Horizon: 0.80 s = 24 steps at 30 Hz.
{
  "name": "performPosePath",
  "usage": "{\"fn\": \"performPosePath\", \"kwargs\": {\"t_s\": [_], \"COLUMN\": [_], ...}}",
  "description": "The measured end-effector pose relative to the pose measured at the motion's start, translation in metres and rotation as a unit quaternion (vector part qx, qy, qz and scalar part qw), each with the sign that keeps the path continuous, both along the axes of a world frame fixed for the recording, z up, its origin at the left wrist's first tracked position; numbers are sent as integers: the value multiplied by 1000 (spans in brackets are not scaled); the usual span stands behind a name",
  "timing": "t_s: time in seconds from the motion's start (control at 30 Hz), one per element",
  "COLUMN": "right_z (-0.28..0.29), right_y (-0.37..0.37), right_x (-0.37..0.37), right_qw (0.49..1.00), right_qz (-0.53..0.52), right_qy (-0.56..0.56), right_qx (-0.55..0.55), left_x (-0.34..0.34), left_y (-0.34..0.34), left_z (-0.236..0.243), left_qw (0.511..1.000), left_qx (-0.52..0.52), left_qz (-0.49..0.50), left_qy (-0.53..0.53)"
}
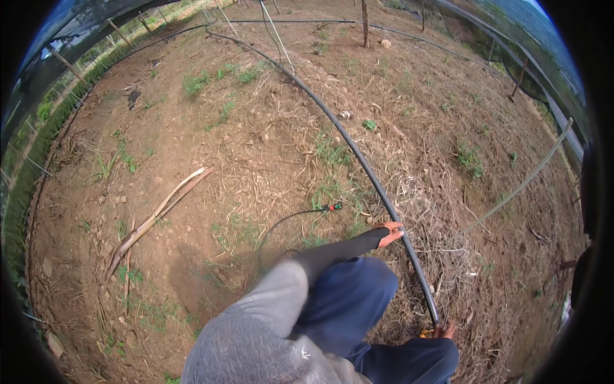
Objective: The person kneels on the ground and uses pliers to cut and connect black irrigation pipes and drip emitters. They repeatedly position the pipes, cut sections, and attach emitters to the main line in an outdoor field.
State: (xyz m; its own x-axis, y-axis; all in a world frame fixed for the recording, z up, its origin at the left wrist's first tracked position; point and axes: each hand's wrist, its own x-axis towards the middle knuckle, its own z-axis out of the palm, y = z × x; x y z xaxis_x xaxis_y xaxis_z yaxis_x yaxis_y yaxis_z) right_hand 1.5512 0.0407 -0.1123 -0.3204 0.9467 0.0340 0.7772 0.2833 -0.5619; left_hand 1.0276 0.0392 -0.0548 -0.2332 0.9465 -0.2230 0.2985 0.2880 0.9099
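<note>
A black pipe (419,274) is running over the ground (243,147) in a long curve, coming down from far ahead of both hands and ending by the right one. The left hand (389,235) is holding it from the left side, with thumb and fingers closing narrowly on it. The right hand (445,331) is gripping its near end beside a knee, which is partly hiding the grasp. Something small and yellow (426,333) is showing just left of the right hand, too covered to make out. Blue trousers (348,297) are bending below the left hand, and a dark sleeve (339,251) is covering that forearm. Left of the left hand, a thin black tube with a red and green tip (333,207) is lying on the soil. Farther left, a dry split stalk (142,232) is resting. Straw is spreading right of the hands; a wooden post (365,24) is standing far ahead.
</note>
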Motion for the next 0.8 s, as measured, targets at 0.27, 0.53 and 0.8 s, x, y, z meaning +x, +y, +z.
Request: {"fn": "performPosePath", "kwargs": {"t_s": [0.27, 0.53, 0.8], "right_z": [-2, -2, -2], "right_y": [-6, -11, -14], "right_x": [3, 3, 12], "right_qw": [996, 995, 990], "right_qz": [-66, -81, -32], "right_qy": [56, -27, -134], "right_qx": [-33, -56, 2], "left_x": [4, 1, -1], "left_y": [1, -7, 1], "left_z": [39, 40, 66], "left_qw": [998, 994, 994], "left_qx": [-2, -29, -54], "left_qz": [-28, -55, -90], "left_qy": [53, 87, 35]}}
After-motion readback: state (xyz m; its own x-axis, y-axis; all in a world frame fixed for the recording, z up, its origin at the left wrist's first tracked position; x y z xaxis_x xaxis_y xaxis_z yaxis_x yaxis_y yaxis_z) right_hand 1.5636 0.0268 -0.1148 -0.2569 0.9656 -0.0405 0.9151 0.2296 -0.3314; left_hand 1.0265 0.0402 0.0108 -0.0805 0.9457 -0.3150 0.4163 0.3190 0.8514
